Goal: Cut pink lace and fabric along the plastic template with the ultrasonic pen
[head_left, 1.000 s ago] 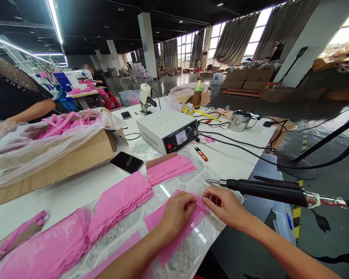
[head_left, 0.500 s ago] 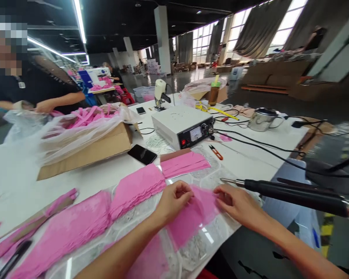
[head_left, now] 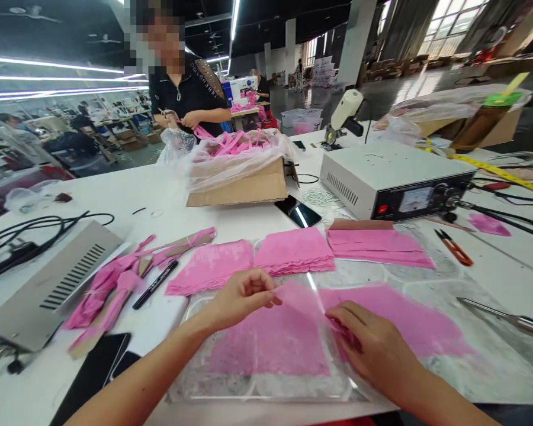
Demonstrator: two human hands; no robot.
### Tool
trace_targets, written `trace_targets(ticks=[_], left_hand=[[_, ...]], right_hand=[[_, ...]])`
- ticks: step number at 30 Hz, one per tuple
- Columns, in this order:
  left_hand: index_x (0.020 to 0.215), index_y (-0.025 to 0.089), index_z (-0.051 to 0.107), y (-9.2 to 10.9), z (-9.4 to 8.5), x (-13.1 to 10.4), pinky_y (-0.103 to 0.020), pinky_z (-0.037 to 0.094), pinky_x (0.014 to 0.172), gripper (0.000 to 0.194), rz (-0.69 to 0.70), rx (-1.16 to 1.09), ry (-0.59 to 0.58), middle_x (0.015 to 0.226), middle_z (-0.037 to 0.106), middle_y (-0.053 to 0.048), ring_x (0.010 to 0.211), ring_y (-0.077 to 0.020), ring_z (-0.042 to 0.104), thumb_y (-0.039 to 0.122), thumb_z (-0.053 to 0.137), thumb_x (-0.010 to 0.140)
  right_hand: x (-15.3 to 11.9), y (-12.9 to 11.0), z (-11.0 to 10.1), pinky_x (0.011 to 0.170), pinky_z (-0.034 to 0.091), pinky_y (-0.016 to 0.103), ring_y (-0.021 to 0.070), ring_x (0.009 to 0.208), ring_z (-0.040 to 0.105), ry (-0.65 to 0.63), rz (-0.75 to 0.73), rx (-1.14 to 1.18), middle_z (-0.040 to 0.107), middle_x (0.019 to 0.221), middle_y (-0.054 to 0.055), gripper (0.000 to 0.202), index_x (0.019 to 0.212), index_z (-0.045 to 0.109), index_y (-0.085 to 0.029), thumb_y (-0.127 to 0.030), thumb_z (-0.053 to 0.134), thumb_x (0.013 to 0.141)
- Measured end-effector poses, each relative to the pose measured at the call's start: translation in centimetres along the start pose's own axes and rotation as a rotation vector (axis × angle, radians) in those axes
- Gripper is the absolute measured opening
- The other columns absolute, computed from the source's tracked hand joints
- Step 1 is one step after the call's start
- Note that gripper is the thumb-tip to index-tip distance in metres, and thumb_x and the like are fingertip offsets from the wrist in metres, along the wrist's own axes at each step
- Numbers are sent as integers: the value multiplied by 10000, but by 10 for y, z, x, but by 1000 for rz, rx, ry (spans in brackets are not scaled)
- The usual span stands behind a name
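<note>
My left hand (head_left: 244, 299) pinches the upper left edge of a sheer pink fabric piece (head_left: 288, 337) above the clear plastic sheet near the table's front. At the piece's right side, my right hand (head_left: 368, 343) has its fingers closed on the fabric. Another flat pink piece (head_left: 408, 319) lies to the right, partly behind my right hand. Behind my hands are two stacks of pink pieces, one at the left (head_left: 222, 260) and one in the middle (head_left: 295, 245), and folded pink strips (head_left: 377, 245) by a brown card.
A grey box with a meter (head_left: 395, 171) stands at the back right, a soldering-type pen (head_left: 510, 316) at the right. Orange snips (head_left: 455, 248), a phone (head_left: 298, 212), a carton (head_left: 240, 186), a marker (head_left: 155, 285) and another grey box (head_left: 57, 284) are around. A person stands behind.
The view has swung left, bringing in the left grey box. My hands still hold the sheer fabric, now spread between them over the clear sheet, with another pink piece visible at the right.
</note>
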State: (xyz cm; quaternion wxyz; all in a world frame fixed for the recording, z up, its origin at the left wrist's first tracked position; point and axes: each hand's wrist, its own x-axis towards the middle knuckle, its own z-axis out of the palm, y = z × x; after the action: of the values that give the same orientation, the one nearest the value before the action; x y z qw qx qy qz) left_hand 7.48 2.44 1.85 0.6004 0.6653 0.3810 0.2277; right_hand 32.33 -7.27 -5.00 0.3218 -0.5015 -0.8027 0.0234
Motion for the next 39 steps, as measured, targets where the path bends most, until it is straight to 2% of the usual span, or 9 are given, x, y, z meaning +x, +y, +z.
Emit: trace_targets(ticks=[3,6,10,15,20,25,27,32,39], left_hand=[[772,168,619,-19,-31,-36,-279,496,753,113,8,162,13,952,709,-83,898,-189,669,268,641,821],[755,178,655,-34,-47,-63,-249,467,744,78,35,299,8,1025,685,-74,924,-175,639,171,605,814],[783,195,672,-44,-53,-85,-203,420,648,166,81,422,-17,1048,633,-58,865,-143,602,103,544,836],[816,186,642,-49,-51,-96,-224,439,688,196,170,538,-60,1130,588,-75,881,-151,595,81,486,870],[819,185,578,-50,-52,-104,-268,500,768,208,298,814,-64,1160,595,-86,953,-180,626,70,424,897],[1004,196,625,-40,-46,-102,-364,540,866,266,354,968,-56,1223,612,-112,1062,-232,625,77,411,898],[1160,210,618,-39,-39,-95,-423,510,973,281,411,1024,-90,1326,581,-116,1191,-260,579,142,460,937],[1408,277,482,-53,-27,-83,-526,355,1130,494,500,1201,-228,1507,430,-76,1393,-299,400,345,602,933],[1455,298,426,-70,-25,-88,-494,236,1188,503,550,1285,-148,1552,345,-42,1439,-261,312,387,540,973]], right_hand=[[7,-19,9,630,536,291,188,713,656,6,-177,20,689,827,74,312,968,590,-211,-13,420,798],[13,-35,13,615,531,309,193,688,636,-73,-288,52,689,822,81,315,945,593,-204,8,401,811],[17,-45,15,619,515,315,184,672,607,-146,-377,111,676,801,77,315,963,598,-194,11,393,839],[16,-46,13,668,513,323,186,721,606,-177,-391,157,661,805,83,265,901,598,-162,5,396,863],[11,-41,1,682,526,303,172,736,617,-237,-290,160,671,840,67,308,977,621,-176,11,414,846],[14,-16,-4,608,516,250,146,687,633,-137,-50,161,665,818,51,212,998,591,-198,-85,447,891],[21,-5,-2,559,492,242,130,615,610,-151,78,144,649,778,32,165,991,588,-200,-136,462,906],[39,4,10,579,441,280,151,624,582,-376,293,75,632,802,31,162,955,597,-197,-146,476,862],[56,-3,3,550,350,251,133,606,518,-477,353,78,600,711,0,156,723,508,-208,-80,476,807]])
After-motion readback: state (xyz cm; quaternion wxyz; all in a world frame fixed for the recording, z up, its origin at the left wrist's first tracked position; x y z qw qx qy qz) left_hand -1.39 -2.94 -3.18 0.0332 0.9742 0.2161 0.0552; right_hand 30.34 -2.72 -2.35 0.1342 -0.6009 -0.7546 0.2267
